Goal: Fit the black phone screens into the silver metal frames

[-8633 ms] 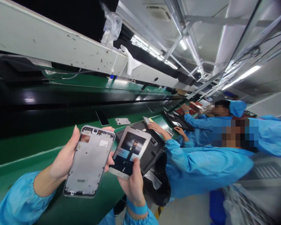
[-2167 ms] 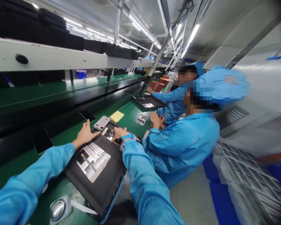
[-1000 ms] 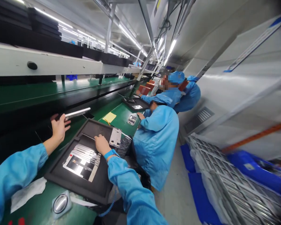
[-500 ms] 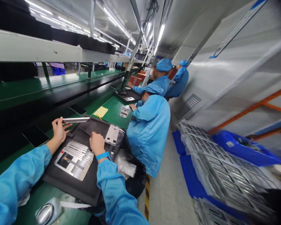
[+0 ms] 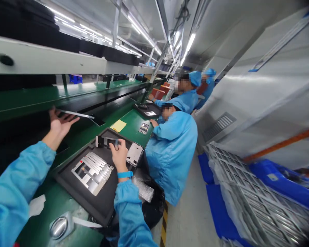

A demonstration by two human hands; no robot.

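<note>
Over the far side of the bench, my left hand (image 5: 59, 126) grips a thin flat slab with a silver edge, like a phone panel (image 5: 79, 114), seen almost edge-on. My right hand (image 5: 120, 154) pinches a thin film with cut-outs and a black end (image 5: 101, 141) above the black tray (image 5: 67, 187). Below it, a fanned stack of silver phone frames (image 5: 95, 189) lies in the tray, a red mark on the front one. Close to my right hand, at the tray's right edge, rests a pale phone mid-frame (image 5: 134, 154).
A yellow paper pad (image 5: 118, 125) and a dark phone screen (image 5: 98, 120) lie beyond the tray. A black bag with bubble wrap (image 5: 145, 190) hangs at the right. A co-worker in blue (image 5: 173, 147) sits close by. A domed metal dispenser (image 5: 59, 227) stands in front.
My left hand has moved left and up with the phone panel, away from over the tray. The film in my right hand has turned from edge-on to show its face. The camera view has shifted slightly.
</note>
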